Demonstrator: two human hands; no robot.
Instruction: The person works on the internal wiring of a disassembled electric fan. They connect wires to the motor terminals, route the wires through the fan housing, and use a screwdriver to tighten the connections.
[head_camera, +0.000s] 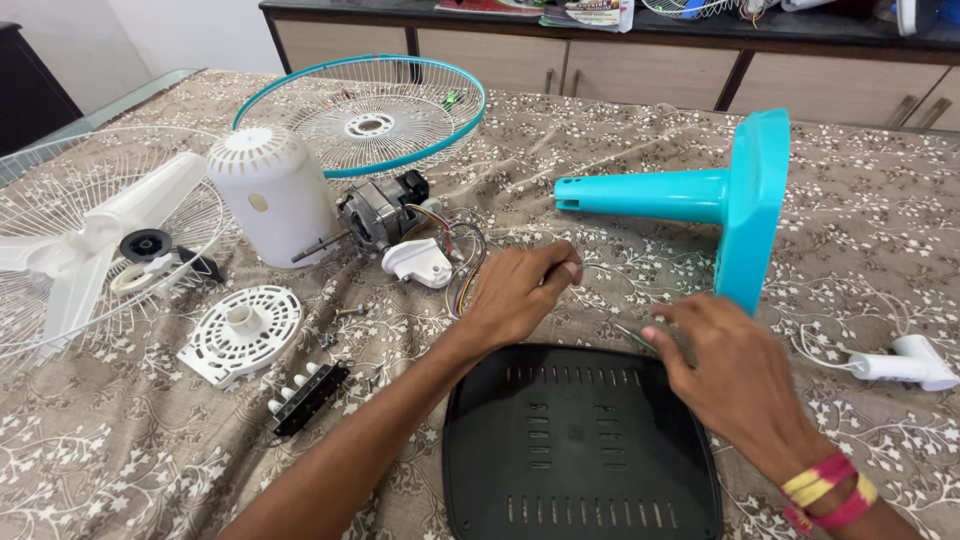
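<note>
The left hand (520, 290) is curled, fingertips pinched together over a thin wire or small part too slight to make out, just past the far edge of a black plastic base plate (580, 445). The plate is flat, matte, with rounded corners and rows of short ventilation slots; it lies directly under and between both forearms. The right hand (735, 375) hovers at the plate's far right corner, fingers bent and blurred, pinching what looks like a thin green-tinted rod; I cannot tell its grip more exactly. Bright pink and yellow thread bands circle that wrist.

Beyond the right hand lies a glossy turquoise fan stand (700, 195) on its side, a tapering tube joined to a flat slab foot. Right of that hand rests a white plug (910, 362) with its cord.

Left of the left hand sit a white moulded cap (420, 262), a bare metal motor (375, 215) with coloured wires, and a domed white motor cover (272, 195) with a slotted top. Nearer lie a round white perforated disc (242, 330) and a black switch block (308, 395) with white buttons. Farther out are a teal-rimmed wire grille (365, 115) and a white grille holding white blades (85, 245). The counter (140, 460) wears a brown floral cloth.
</note>
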